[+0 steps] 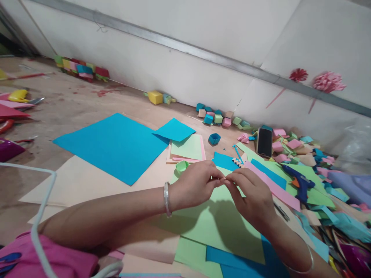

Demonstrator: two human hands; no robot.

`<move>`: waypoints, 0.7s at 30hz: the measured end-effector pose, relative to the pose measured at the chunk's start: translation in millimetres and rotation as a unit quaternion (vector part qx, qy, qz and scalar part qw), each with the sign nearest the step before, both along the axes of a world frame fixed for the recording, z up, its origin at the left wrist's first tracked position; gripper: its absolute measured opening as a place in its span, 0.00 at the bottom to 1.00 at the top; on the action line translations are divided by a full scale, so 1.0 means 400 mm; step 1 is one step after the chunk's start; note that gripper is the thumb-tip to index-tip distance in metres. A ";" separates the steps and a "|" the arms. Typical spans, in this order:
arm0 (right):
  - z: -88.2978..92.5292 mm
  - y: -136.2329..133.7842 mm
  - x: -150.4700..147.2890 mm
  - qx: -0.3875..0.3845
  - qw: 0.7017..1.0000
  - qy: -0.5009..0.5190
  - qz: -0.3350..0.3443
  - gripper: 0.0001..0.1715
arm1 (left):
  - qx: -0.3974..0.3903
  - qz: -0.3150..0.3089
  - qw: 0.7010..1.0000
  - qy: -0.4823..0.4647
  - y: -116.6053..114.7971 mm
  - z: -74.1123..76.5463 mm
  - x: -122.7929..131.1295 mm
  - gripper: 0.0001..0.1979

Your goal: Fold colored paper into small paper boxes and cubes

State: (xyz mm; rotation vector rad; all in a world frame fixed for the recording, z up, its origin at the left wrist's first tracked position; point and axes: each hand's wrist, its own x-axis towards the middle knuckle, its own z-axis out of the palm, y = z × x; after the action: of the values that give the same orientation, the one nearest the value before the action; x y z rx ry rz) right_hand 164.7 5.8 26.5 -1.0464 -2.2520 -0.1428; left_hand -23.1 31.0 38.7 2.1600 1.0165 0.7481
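Observation:
My left hand and my right hand meet fingertip to fingertip above a light green paper sheet. Both are closed in a pinch; whatever lies between the fingers is too small to make out. Just behind my left hand sits a small folded green paper cup. A similar blue paper cup stands farther back. Beyond my left wrist is a stack of pale green and pink paper squares, partly under a blue square.
A large blue sheet lies to the left. On the right are a phone, a blue glue gun and a heap of folded paper pieces. Small paper cubes line the wall. A white cable crosses the lower left.

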 end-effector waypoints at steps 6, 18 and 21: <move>0.002 -0.001 -0.002 -0.031 0.999 0.010 0.011 0.02 | 0.019 -0.007 0.999 0.026 -0.002 -0.006 -0.001 0.09; 0.044 0.012 0.013 -0.282 0.941 0.188 -0.005 0.10 | -0.106 -0.058 0.991 -0.050 -0.001 0.027 -0.007 0.13; 0.038 0.017 0.018 -0.340 0.913 0.226 0.002 0.10 | -0.085 -0.068 0.993 -0.043 -0.006 0.029 -0.008 0.14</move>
State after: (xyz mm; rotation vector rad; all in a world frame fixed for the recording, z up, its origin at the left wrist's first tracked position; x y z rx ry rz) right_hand 171.8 12.7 41.6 -1.2520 -1.8873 0.8596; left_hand -26.3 28.5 50.1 2.0096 0.8490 0.6596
